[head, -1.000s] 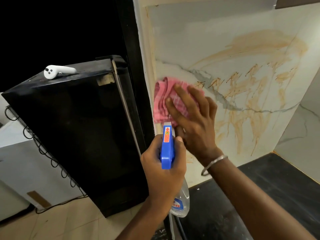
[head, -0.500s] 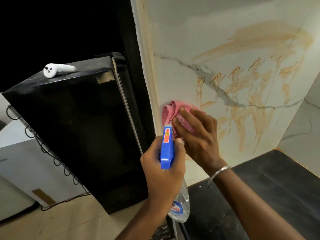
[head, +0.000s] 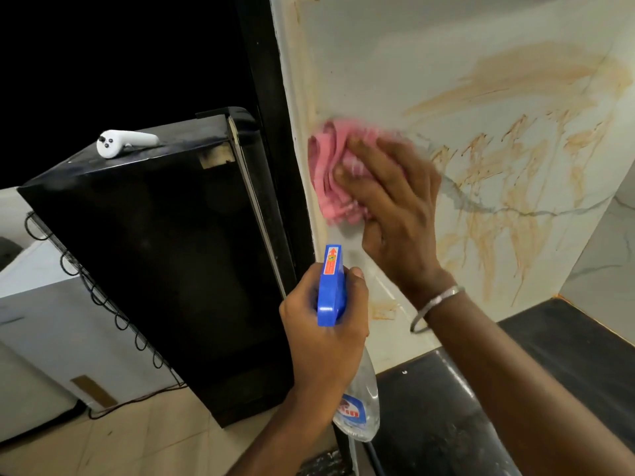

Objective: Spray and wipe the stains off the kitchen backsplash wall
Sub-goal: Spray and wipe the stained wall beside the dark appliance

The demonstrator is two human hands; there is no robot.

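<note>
The backsplash wall (head: pixel 429 70) is pale marble streaked with orange-brown stains (head: pixel 515 173) across its middle and right. My right hand (head: pixel 388 201) presses a crumpled pink cloth (head: pixel 330 176) flat against the wall's left edge, fingers spread over it; both are motion-blurred. My left hand (head: pixel 323 324) grips a clear spray bottle (head: pixel 357 407) by its blue trigger head (head: pixel 330 286), held below the cloth with the nozzle pointing up at the wall.
A black fridge (head: pixel 165 255) stands left of the wall, a white controller (head: pixel 125 142) lying on its top. A dark countertop (head: pixel 549 355) runs along the wall's base at lower right. A side wall (head: pixel 611 255) closes the right corner.
My right hand has slid the pink cloth back up the wall's left edge, after dropping lower half a second ago. The left hand with the bottle has stayed put.
</note>
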